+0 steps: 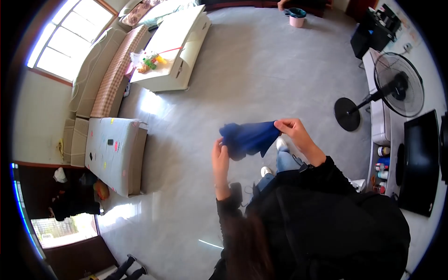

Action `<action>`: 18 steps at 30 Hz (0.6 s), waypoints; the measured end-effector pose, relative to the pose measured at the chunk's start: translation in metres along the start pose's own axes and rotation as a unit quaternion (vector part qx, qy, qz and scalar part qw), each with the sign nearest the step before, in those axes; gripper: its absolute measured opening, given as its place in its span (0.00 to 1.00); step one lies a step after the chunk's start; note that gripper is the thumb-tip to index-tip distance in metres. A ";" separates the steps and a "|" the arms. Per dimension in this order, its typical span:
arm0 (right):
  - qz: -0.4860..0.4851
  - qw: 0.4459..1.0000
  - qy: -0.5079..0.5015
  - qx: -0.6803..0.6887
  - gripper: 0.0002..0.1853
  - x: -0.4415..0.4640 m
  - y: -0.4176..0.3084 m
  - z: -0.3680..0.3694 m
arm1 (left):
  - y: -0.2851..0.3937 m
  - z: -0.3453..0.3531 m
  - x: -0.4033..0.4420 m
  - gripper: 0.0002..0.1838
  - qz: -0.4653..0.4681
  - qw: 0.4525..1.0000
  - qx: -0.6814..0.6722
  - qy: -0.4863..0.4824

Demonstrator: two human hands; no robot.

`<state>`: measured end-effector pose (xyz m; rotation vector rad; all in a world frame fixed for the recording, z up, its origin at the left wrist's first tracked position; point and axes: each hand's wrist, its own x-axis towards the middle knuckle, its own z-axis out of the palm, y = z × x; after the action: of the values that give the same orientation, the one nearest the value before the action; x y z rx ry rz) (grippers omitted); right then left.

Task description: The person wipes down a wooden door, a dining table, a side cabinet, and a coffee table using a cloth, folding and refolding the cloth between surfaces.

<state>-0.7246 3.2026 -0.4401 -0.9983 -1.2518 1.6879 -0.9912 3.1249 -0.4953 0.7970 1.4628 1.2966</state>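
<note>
A dark blue cloth (249, 136) is stretched out in the air between my two hands, above the grey floor. My right hand (293, 129) pinches its right corner between thumb and fingers. At the cloth's left end, my left hand (220, 156) has its fingers closed on the edge; that end is bunched and slightly blurred. The cloth's lower edge hangs loose in folds, coming to a point near the right. What kind of cloth item it is cannot be made out.
A black standing fan (347, 113) is at the right, beside a low cabinet (380, 121) and a television (417, 163). To the left are a sofa (91, 77), a covered seat (112, 149) and a white table (158, 79). Another person's hand (281, 4) shows near a pink bin (297, 21).
</note>
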 end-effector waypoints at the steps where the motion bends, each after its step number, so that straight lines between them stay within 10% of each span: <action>1: 0.004 1.000 -0.008 0.008 0.14 0.022 0.002 -0.002 | -0.006 -0.011 0.016 0.16 0.020 0.998 0.058 0.022; 9: 0.032 0.993 -0.077 0.080 0.14 0.200 -0.020 -0.010 | -0.022 -0.031 0.142 0.22 -0.010 0.992 -0.112 0.057; 12: 0.002 0.993 -0.110 0.039 0.14 0.272 -0.027 -0.016 | 0.040 0.009 0.192 0.21 -0.121 0.983 -0.103 0.091; 18: 0.031 0.984 -0.170 -0.038 0.14 0.400 -0.087 -0.036 | 0.074 0.035 0.309 0.29 -0.054 0.998 0.018 -0.022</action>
<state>-0.8301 3.5994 -0.4162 -0.8202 -1.5269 1.9297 -1.0600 3.4367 -0.4967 0.7551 1.4782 1.1682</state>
